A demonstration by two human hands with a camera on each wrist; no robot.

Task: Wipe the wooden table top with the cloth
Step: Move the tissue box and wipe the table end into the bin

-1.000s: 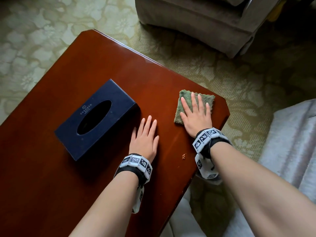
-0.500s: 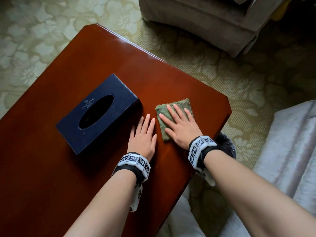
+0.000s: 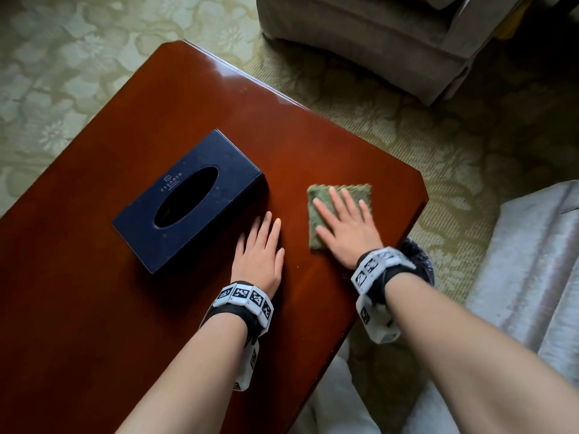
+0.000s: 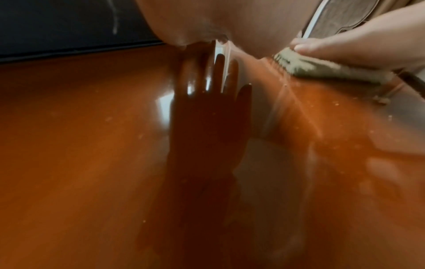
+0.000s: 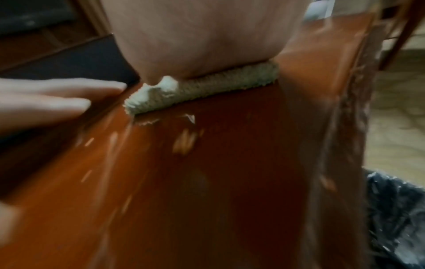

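The glossy reddish-brown wooden table top (image 3: pixel 156 324) fills the left and centre of the head view. A folded green cloth (image 3: pixel 318 193) lies flat near the table's right corner. My right hand (image 3: pixel 344 223) presses on the cloth with straight, spread fingers. In the blurred right wrist view, the palm (image 5: pixel 202 36) covers the cloth (image 5: pixel 207 87), and pale crumbs (image 5: pixel 186 142) smear the table in front of it. My left hand (image 3: pixel 261 249) rests flat on the bare wood between the cloth and the tissue box, holding nothing. In the left wrist view, the cloth (image 4: pixel 322 69) shows under the right hand (image 4: pixel 345 49).
A dark blue tissue box (image 3: pixel 188 202) stands left of my left hand. A black bin-bag (image 3: pixel 419 261) sits on the floor below the table's right edge, also in the right wrist view (image 5: pixel 395 209). An upholstered seat (image 3: pixel 376 42) stands beyond the table, and grey fabric (image 3: pixel 532 277) lies at the right.
My right hand slid the cloth left towards my left hand, then back to the right. The left hand has stayed flat on the table.
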